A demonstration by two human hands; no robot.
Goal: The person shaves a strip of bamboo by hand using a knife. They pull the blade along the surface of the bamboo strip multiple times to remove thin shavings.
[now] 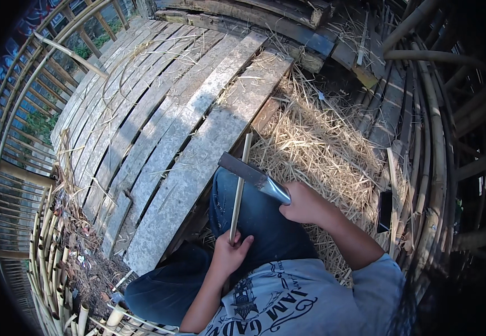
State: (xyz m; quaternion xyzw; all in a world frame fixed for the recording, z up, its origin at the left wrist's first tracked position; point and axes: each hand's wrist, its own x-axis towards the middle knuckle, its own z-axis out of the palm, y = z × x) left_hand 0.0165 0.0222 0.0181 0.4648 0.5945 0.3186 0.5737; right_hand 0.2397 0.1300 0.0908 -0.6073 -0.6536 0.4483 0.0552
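A thin, pale bamboo strip (239, 193) stands up from my left hand (231, 253), whose fingers are wrapped round its lower part. My right hand (301, 203) grips a large knife (254, 178) by its handle, most of which the fingers hide. The knife's dark, broad blade points left and crosses the strip near its upper part, above my jeans-covered knee (254, 224). From this view I cannot tell whether the edge cuts into the strip or only rests against it.
A slatted wooden platform (175, 134) lies ahead and left. Bamboo shavings (321, 140) are heaped at its right. Bamboo poles (430, 140) line the far right, with a dark flat object (385, 211) nearby. Cut bamboo (49, 263) and a bamboo fence (16, 129) stand left.
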